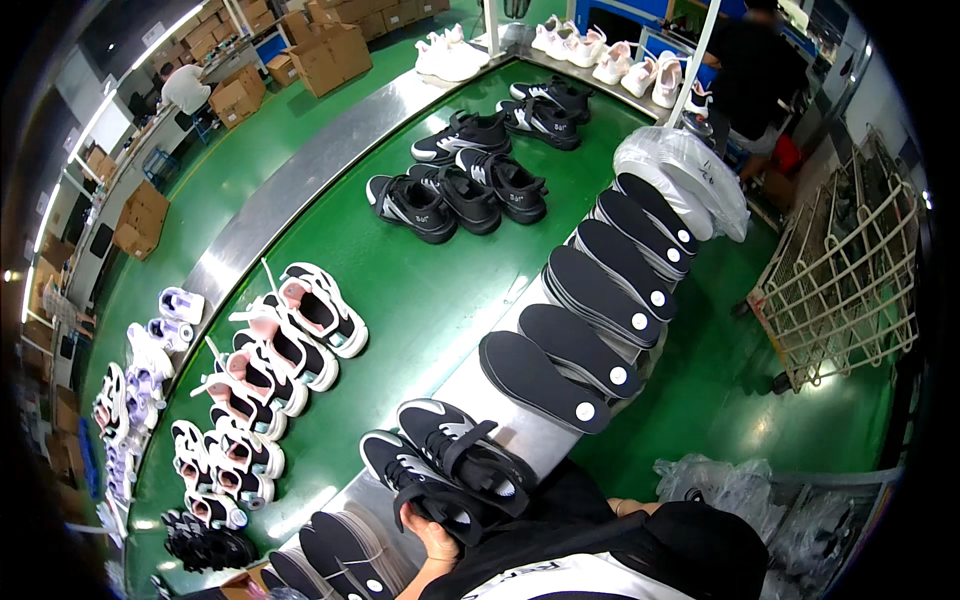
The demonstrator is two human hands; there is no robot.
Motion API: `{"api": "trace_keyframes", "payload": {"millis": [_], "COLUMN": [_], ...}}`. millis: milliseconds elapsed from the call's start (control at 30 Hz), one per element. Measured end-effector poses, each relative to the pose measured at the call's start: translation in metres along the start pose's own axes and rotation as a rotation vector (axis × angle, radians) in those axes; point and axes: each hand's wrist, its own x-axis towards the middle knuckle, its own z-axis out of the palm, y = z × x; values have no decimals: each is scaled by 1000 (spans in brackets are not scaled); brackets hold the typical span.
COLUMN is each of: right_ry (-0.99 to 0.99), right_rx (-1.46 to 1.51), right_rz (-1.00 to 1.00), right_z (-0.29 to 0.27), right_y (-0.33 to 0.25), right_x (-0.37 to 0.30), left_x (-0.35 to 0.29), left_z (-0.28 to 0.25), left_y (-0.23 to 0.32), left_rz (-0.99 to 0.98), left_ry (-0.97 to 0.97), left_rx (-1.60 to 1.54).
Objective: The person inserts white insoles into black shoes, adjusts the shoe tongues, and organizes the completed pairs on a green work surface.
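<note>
A pair of black sneakers with grey trim stands on the metal ledge in front of me, toes pointing away. My left hand (431, 537) is closed at the heel of the left sneaker (412, 476); part of its fingers is hidden by the shoe. The right sneaker (462, 447) stands against it, its strap raised in a loop. Of my right hand (626, 507) only a small patch of skin shows beside the dark clothing, and its fingers are hidden. Black insoles (540, 378) with round white stickers lie in stacks along the ledge, just beyond the sneakers.
More insoles (345, 550) lie near my left arm. Black sneakers (465, 175) and white-black-pink sneakers (270, 360) stand on the green belt. A plastic-wrapped bundle (680, 175) sits at the ledge's far end. A wire cart (840, 270) is at right; a person (755, 75) works beyond.
</note>
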Motion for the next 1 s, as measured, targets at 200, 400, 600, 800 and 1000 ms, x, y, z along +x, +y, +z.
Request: {"api": "trace_keyframes", "payload": {"millis": [200,400,600,800,1000], "right_ry": [-32,121,724,1055,1319], "right_rx": [-5,-112,-396,-514,-326], "right_rz": [-342,-1332,-2395,-2459,-2366], "right_z": [-138,-158,-62,-37,-53], "right_y": [-81,-212,-264,-276,-252], "right_x": [-123,-375,-509,-511,-524], "left_x": [6,12,-1,0,-1], "left_z": [-53,-95,-116,-129,-130], "left_y": [49,195,290,283,279], "left_rz": [-182,324,825,920,949], "left_ry": [237,79,127,190,211], "left_rx": [62,-466,-392,-349,-328]}}
